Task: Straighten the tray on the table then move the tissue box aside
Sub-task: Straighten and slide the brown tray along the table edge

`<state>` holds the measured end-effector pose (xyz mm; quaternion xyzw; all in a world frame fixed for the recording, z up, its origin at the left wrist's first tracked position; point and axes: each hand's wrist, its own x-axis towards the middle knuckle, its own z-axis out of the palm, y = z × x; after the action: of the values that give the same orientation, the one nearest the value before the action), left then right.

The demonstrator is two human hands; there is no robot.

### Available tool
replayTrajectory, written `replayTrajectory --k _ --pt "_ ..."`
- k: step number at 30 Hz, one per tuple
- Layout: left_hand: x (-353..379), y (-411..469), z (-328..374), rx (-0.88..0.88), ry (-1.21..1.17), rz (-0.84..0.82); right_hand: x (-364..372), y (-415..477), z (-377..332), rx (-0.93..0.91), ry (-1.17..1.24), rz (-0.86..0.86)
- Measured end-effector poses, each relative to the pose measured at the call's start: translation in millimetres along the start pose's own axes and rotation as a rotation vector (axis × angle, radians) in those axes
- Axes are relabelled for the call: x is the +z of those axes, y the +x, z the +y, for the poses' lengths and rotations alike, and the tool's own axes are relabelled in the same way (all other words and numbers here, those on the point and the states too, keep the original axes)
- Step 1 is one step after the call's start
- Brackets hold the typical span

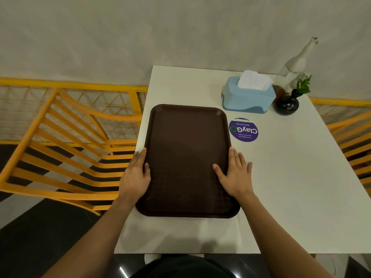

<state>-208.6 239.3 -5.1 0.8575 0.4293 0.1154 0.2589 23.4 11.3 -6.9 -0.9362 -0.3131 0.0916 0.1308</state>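
The left hand (136,174) and right hand (235,174) lie flat on the sides of the tray (186,149), which looks almost straight, but the tissue box (248,98) at upper right is not moved yet.

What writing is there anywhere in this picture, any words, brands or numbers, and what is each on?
"ClayGo": large letters, upside down to the camera, on the round purple sticker on the white table.
"Clean as you go": tiny line, same sticker, barely legible.
"Let's keep our pantries clean": tiny, same sticker, barely legible.
No writing shows on the dark brown plastic tray, the light blue tissue box or the clear glass bottle.
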Motion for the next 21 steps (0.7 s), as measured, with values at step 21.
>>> replayTrajectory --k 21 --pt "2 -9 -3 -0.035 -0.045 -0.002 -3 -7 -3 0.012 -0.014 -0.011"
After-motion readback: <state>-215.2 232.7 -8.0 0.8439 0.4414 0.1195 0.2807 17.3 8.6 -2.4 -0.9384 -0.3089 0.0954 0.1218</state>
